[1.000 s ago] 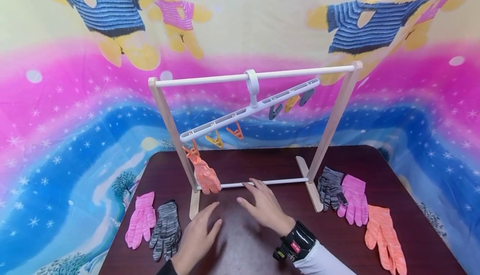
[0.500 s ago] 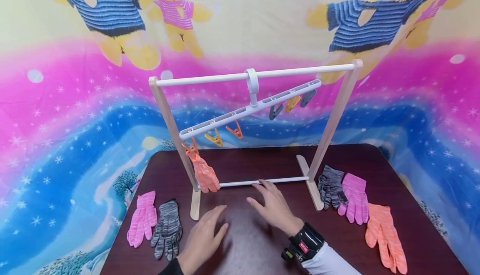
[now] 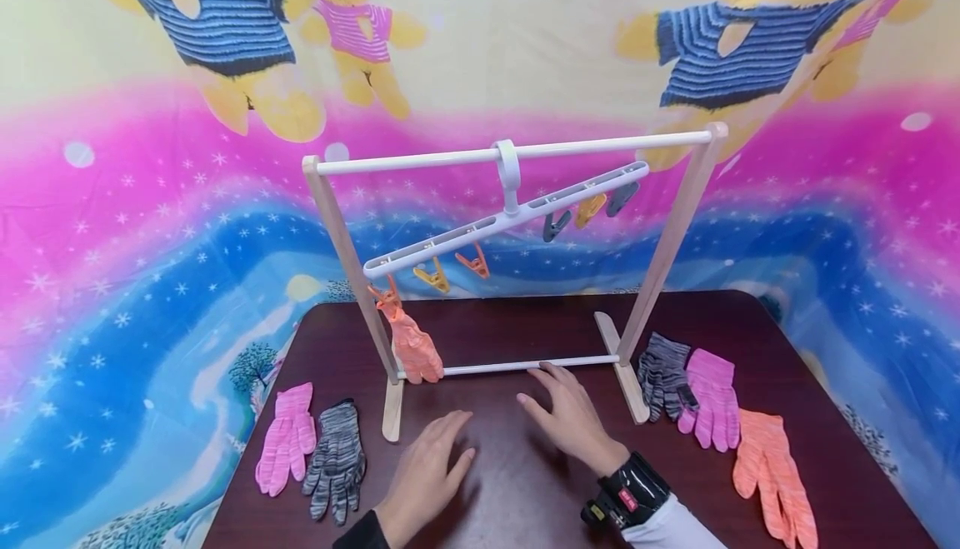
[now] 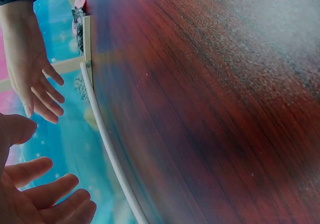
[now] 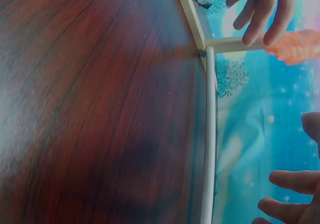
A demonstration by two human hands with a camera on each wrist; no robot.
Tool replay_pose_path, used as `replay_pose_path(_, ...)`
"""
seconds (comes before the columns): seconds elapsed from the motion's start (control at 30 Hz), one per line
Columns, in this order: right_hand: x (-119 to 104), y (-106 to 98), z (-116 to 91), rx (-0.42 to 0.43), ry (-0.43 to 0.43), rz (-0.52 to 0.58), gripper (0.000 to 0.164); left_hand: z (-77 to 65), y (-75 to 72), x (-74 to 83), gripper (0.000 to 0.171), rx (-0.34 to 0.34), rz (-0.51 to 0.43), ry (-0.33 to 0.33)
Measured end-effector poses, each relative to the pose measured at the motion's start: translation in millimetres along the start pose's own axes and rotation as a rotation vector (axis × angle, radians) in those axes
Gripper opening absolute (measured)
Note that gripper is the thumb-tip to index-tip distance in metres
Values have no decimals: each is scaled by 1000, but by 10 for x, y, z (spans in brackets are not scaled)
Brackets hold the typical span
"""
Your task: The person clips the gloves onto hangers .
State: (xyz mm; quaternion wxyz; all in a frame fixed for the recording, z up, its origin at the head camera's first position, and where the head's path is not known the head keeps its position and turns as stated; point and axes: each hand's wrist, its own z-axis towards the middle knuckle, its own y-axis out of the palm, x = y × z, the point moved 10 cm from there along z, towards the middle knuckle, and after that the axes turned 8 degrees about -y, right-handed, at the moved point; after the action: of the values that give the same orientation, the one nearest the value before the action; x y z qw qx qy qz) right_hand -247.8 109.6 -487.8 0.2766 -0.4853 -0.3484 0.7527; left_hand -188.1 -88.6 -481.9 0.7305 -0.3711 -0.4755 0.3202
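Observation:
Both hands are in front of a drying rack, with nothing in them. My left hand (image 3: 429, 467), fingers loosely extended, is above the table front. My right hand (image 3: 572, 417) is further right, its fingertips overlapping the rack's lower bar (image 3: 495, 367) in the head view. From the rack's top bar (image 3: 420, 162) hangs a white clip hanger (image 3: 450, 242), sloping down to the left. An orange glove (image 3: 415, 347) dangles from an orange clip (image 3: 385, 292) at its low end. The other clips, yellow (image 3: 432, 276), orange (image 3: 474, 262) and grey (image 3: 557, 227) among them, hold nothing.
Left of the rack, a pink glove (image 3: 287, 439) and a grey glove (image 3: 335, 459) lie on the dark table (image 3: 495, 499). On the right lie another grey glove (image 3: 663, 376), a pink glove (image 3: 709, 399) and an orange glove (image 3: 774, 474). A printed cloth (image 3: 480, 57) hangs behind.
Both hands have drifted to the right in the head view, staying open and without touching the gloves. The hanger and its glove have barely moved.

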Motion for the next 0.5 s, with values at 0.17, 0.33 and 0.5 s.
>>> replay_pose_path(0.17, 86, -35, -39, 11, 8, -13, 53, 10, 58, 31, 47, -31, 7, 5)
replay_pose_path(0.33, 168, -87, -71, 30, 15, -24, 51, 15, 99, 61, 47, -40, 30, 19)
replay_pose_path(0.5, 258, -141, -121, 28, 42, -30, 51, 16, 137, 90, 47, -63, 42, 30)
